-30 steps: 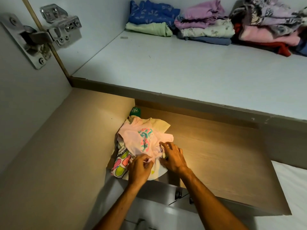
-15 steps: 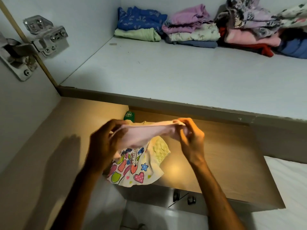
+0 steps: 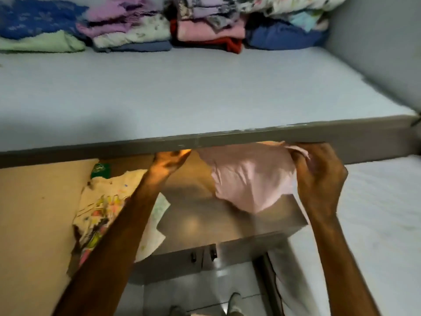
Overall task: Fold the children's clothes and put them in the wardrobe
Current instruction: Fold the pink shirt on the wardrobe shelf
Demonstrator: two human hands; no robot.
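i find no text i can read. the green tag [image 3: 100,170] carries a pale emblem, too blurred to make out. the printed shirt [image 3: 100,208] shows coloured shapes only, smeared by motion.

The garment [image 3: 250,179] is hanging between the two hands, gripped at its right corner by the right hand [image 3: 319,176], with the left hand [image 3: 169,161] lying to its left (contact there is unclear). Above the grip, the shelf [image 3: 205,92] is carrying folded stacks [image 3: 141,30] along its back. Below and left, loose clothes [image 3: 104,206] are lying on the lower board [image 3: 191,215].
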